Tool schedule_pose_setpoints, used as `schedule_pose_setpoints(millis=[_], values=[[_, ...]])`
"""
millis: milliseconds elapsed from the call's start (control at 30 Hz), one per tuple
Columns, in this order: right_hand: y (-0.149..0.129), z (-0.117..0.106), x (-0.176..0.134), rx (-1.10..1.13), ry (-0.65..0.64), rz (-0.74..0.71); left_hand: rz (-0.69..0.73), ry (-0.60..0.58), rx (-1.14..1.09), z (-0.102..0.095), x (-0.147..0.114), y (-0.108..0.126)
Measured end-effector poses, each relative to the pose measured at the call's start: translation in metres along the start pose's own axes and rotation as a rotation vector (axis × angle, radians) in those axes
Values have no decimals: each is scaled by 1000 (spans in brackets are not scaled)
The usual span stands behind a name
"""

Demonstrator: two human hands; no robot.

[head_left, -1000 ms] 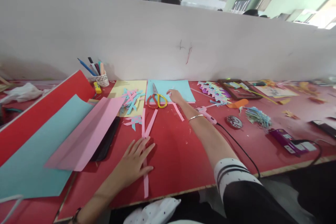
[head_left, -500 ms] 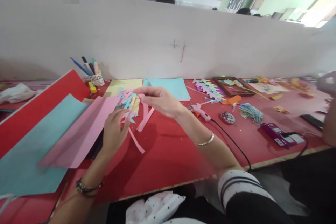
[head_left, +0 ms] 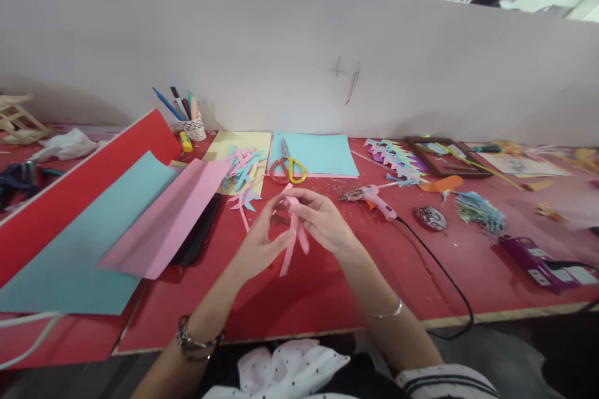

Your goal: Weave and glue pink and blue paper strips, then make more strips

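Observation:
Both my hands meet over the red table, fingers closed around pink paper strips (head_left: 291,237) that loop at the top and dangle below. My left hand (head_left: 262,238) pinches them from the left, with a bracelet on that wrist. From the right, my right hand (head_left: 326,219) grips the looped upper part. Just beyond lie scissors (head_left: 289,168) with one red and one yellow handle, resting partly on a light blue sheet (head_left: 322,156). A pile of cut paper strips (head_left: 244,168) in pink, blue and yellow sits behind my left hand, on a yellow sheet (head_left: 218,144).
On the left, a pink sheet (head_left: 173,218) and blue sheet (head_left: 88,249) lean on a red board (head_left: 156,128); a black phone-like object (head_left: 196,237) lies beneath. To the right are a pink glue gun (head_left: 381,202) with cord, a round tin (head_left: 430,218) and a purple power strip (head_left: 533,262).
My hands have moved right and toward me, away from the strip pile, carrying pink strips. The scissors have come into clear view. The camera has turned left.

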State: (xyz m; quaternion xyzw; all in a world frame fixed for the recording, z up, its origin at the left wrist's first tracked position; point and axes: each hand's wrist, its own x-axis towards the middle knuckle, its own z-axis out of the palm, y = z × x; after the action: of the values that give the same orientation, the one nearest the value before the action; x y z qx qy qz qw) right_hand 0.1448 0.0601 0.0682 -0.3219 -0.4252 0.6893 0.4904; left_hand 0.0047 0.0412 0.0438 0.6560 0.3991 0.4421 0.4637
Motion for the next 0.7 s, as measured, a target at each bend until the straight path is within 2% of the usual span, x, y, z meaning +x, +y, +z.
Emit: schedule_pose_setpoints(millis=[67, 133, 233, 300, 467, 567, 633, 700], values=[[3, -3, 4, 6, 73, -48, -75, -27, -76, 7, 3, -5], [6, -7, 7, -23, 132, -65, -109, -69, -61, 11, 7, -10], [9, -11, 9, -71, 142, -5, -116, -104, 9, 14, 11, -18], [11, -13, 7, -108, 123, 48, -99, -68, 38, 14, 12, -25], [13, -14, -3, -228, 78, 4, 8, 88, 138, 13, 12, -34], [10, -13, -7, -340, 41, -46, 169, 150, 166, 13, 10, -35], [7, -11, -9, -376, 19, -80, 252, 184, 93, 15, 8, -37], [4, -10, -9, -379, -3, -114, 246, 191, -26, 16, 6, -38]])
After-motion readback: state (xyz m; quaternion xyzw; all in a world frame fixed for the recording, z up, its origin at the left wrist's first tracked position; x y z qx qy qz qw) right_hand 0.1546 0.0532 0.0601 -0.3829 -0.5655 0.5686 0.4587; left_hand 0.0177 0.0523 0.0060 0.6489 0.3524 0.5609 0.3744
